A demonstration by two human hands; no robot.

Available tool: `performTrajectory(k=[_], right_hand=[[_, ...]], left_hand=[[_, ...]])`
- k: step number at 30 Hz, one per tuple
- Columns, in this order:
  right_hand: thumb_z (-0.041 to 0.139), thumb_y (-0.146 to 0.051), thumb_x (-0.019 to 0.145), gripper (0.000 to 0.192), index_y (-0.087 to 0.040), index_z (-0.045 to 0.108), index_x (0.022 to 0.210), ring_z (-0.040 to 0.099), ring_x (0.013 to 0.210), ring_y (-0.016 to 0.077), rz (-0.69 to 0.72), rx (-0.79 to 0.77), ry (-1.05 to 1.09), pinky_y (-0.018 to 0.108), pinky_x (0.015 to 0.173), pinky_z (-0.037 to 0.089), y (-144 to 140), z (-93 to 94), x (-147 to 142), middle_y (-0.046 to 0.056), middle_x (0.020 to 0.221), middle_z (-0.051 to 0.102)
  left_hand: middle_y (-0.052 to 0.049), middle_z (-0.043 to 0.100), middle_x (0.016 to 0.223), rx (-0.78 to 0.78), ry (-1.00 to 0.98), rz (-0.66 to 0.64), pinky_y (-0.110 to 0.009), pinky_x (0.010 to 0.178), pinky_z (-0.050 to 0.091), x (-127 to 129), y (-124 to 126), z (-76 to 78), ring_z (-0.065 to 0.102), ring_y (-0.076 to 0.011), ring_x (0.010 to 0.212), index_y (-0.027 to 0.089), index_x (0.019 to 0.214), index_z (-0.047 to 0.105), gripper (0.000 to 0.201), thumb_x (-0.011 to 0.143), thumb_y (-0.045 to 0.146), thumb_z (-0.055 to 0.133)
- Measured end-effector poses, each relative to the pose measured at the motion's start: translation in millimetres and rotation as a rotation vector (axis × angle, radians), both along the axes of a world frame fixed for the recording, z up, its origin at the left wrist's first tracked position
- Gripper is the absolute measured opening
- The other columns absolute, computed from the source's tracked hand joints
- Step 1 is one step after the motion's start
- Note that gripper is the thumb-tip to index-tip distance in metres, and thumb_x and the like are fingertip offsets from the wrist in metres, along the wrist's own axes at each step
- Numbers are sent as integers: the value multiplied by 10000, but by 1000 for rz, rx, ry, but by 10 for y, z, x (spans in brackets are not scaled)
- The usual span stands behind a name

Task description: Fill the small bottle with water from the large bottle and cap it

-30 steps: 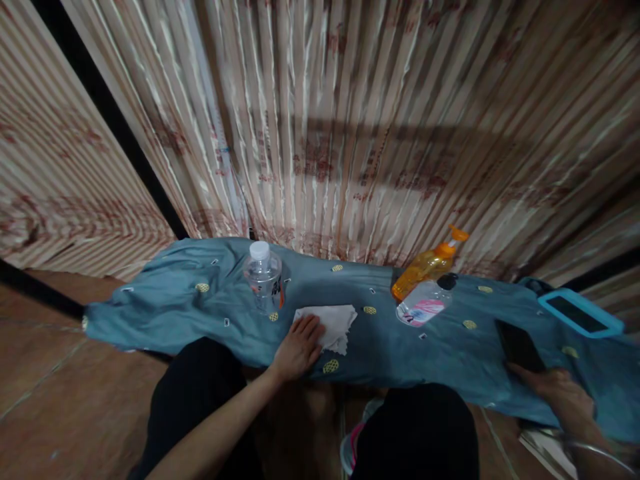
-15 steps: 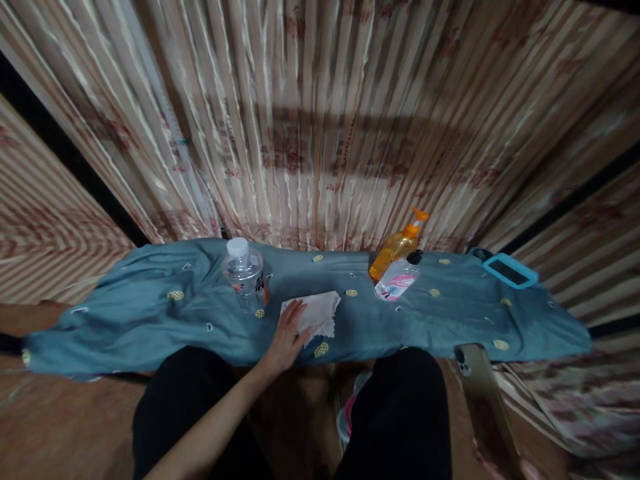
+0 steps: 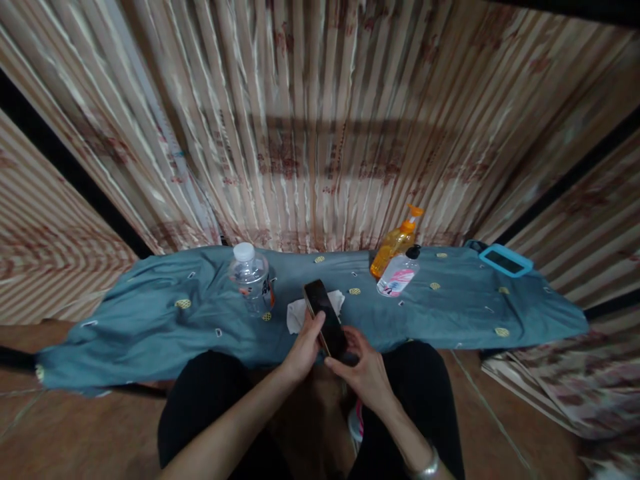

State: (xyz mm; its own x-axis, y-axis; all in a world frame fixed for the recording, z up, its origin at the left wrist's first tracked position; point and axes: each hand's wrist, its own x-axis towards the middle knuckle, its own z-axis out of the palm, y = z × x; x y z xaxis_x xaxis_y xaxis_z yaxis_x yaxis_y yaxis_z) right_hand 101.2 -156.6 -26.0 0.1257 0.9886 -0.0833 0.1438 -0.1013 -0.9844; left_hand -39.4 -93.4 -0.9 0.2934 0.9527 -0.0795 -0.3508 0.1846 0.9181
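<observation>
At frame centre, the left hand (image 3: 303, 347) and right hand (image 3: 364, 367) grip a phone (image 3: 326, 319), fingers curled around its edges. Its screen tilts up toward the person, above a white cloth (image 3: 300, 312).

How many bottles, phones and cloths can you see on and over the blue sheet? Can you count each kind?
Bottles: 3 (clear plastic water bottle with white cap, orange pump bottle, clear pump bottle with pink label)
Phones: 2 (black phone in both hands, device in turquoise case)
White cloths: 1
Total: 6

Glossy dark phone (image 3: 326, 319), matt blue cloth (image 3: 160, 320), clear plastic bottle (image 3: 250, 279).
</observation>
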Motion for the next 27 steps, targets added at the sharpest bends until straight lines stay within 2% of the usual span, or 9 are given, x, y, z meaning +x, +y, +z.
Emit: performTrajectory(k=[2,5,7,11,14,16,21,27], right_hand=[[781,-355,784,658,-232,511,1371,580,1155,247,34,2,-75,553,1075,433,136,47,-76,86,1296,590],[737,-357,832,643,-233,471,1403,617,1042,209,115,-27,-72,492,979,514,387,119,-78,84,1270,592],[686,-371,878,570,-212,478,1385,635,969,180,195,-77,2,425,884,561,586,124,-49,77,1203,616],[581,-452,942,443,-176,542,1286,639,898,150,395,-235,232,330,742,580,840,-16,-46,72,1123,628],[553,-483,951,457,-178,535,1291,636,867,139,504,-314,388,307,704,573,788,-171,-111,74,1124,627],[563,-465,949,460,-180,522,1309,638,847,135,552,-347,463,301,694,572,696,-251,-145,72,1116,632],[614,-389,931,413,-174,542,1276,636,819,124,572,-348,523,306,716,574,594,-343,-108,48,1057,642],[634,-362,921,379,-167,565,1238,635,821,122,555,-326,506,305,723,575,632,-446,-92,39,1035,643]], left_hand=[[-111,697,1262,-130,-140,45,-421,1031,526,-48,146,55,646,-282,1209,186,1275,584,732,753,687,695],[-112,749,1124,-226,-238,143,-367,1003,537,-114,364,134,700,-253,1095,138,1176,641,565,805,558,716],[-108,770,1028,-313,-252,117,-360,944,563,-156,470,149,729,-245,998,125,1112,671,461,863,513,668],[-100,773,841,-450,-286,60,-353,837,586,-240,546,68,747,-232,802,111,1061,697,440,961,494,505],[-105,760,750,-475,-240,80,-322,699,579,-272,546,-12,719,-212,642,89,1014,701,508,1005,486,384],[-118,765,763,-486,-201,71,-329,645,573,-265,552,-43,713,-220,606,79,1043,693,557,1016,499,329],[-128,784,842,-479,-222,35,-371,685,599,-198,589,-90,746,-259,671,89,1219,647,601,985,575,382],[-134,785,872,-461,-234,18,-388,717,608,-171,606,-160,750,-265,705,101,1221,652,636,969,621,387]])
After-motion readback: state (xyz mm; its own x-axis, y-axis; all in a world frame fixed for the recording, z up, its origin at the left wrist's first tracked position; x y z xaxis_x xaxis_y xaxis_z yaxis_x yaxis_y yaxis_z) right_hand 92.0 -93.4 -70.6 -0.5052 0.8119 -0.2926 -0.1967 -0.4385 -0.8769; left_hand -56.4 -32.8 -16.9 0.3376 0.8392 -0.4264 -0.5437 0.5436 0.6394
